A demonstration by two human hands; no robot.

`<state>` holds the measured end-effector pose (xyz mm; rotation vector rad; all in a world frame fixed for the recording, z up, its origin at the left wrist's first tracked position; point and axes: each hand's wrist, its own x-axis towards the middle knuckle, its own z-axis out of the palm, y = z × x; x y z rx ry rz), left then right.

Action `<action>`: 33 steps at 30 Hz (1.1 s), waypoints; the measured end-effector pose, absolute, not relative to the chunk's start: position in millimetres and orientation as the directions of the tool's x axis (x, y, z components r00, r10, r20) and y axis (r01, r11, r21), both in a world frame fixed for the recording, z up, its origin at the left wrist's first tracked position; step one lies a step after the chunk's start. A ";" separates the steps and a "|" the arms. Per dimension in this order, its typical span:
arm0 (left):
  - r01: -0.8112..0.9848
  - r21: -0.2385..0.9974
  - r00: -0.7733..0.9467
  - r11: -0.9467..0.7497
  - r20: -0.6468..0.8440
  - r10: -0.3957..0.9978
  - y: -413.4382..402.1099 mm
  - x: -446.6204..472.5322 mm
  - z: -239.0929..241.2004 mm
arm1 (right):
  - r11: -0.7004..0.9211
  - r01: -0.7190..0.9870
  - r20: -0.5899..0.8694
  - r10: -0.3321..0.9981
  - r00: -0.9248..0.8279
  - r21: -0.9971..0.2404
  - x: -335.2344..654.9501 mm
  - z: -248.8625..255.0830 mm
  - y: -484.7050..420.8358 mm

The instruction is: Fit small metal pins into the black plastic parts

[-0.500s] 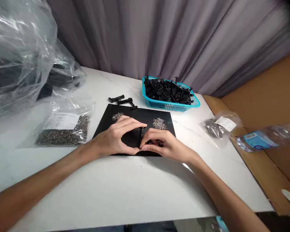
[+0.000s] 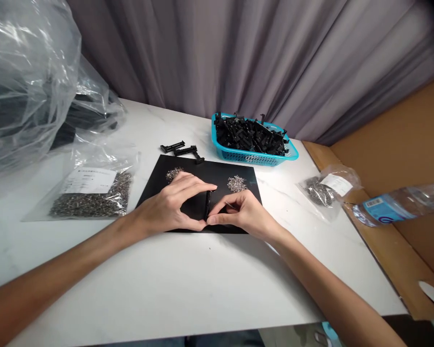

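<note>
Basket (image 2: pixel 246 156): beyond the fingers (image 2: pixel 198 187), rightward (heaped with black parts (image 2: pixel 249 135))
Bag of metal bits (image 2: pixel 90 202): to their left
Bottle (image 2: pixel 390 208): far right

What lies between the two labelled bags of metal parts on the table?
The black mat, with the left hand and right hand on a black part; head view.

I sat at a white marble-look table (image 2: pixel 188 284). A black mat (image 2: pixel 217 171) lay flat at its middle, and just past the far edge of that lay two loose black clips (image 2: pixel 183 148). Farther back stood a teal basket (image 2: pixel 251 157). To my left lay a labelled bag of small metal parts (image 2: pixel 90 195) and, behind it, big clear plastic bags (image 2: pixel 29 82) — to my right a smaller bag (image 2: pixel 325 187) near the table's edge
</note>
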<state>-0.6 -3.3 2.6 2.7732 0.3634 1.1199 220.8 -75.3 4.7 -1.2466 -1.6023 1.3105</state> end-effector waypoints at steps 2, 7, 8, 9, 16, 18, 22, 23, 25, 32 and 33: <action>0.185 0.207 0.688 -0.961 0.671 0.277 -3.9 -0.1 1.9 | 0.037 0.257 -0.034 0.963 -0.267 -0.966 218.8 4.2 -76.9; 0.221 0.281 0.673 -0.934 0.649 0.355 -2.6 0.9 0.4 | 0.123 0.313 0.038 0.964 -0.263 -0.942 219.7 15.2 -78.7; 0.228 0.317 0.661 -0.921 0.644 0.385 -2.4 1.2 0.6 | 0.154 0.332 0.063 0.961 -0.269 -0.931 222.3 18.9 -78.6; 0.238 0.356 0.647 -0.904 0.636 0.421 -2.3 1.6 0.9 | 0.190 0.353 0.098 0.960 -0.262 -0.916 225.4 22.7 -78.6; 0.275 0.611 0.602 -0.742 0.492 0.628 -6.7 4.2 6.9 | 0.346 0.497 0.397 0.918 -0.004 -0.796 236.5 34.1 -84.8; 0.281 0.650 0.597 -0.706 0.459 0.659 -7.0 4.2 7.9 | 0.315 0.420 0.348 0.938 0.002 -0.851 232.4 32.5 -88.1; 0.294 0.702 0.592 -0.648 0.399 0.700 -4.9 2.7 7.6 | 0.265 0.120 0.263 0.964 -0.035 -0.957 223.0 30.1 -91.4; 0.293 0.709 0.594 -0.642 0.391 0.703 -4.5 2.3 7.4 | 0.264 0.068 0.262 0.964 -0.038 -0.962 221.4 29.7 -91.3; 0.291 0.714 0.598 -0.637 0.384 0.704 -4.3 1.7 7.2 | 0.255 0.008 0.254 0.966 -0.040 -0.967 219.3 28.3 -90.0; 0.288 0.705 0.584 -0.648 0.408 0.702 -6.5 2.1 8.2 | 0.212 0.016 0.210 0.974 -0.079 -0.977 215.2 22.1 -87.0; 0.284 0.703 0.574 -0.652 0.420 0.703 -6.8 2.1 7.8 | 0.215 0.015 0.213 0.974 -0.079 -0.977 214.2 21.5 -87.7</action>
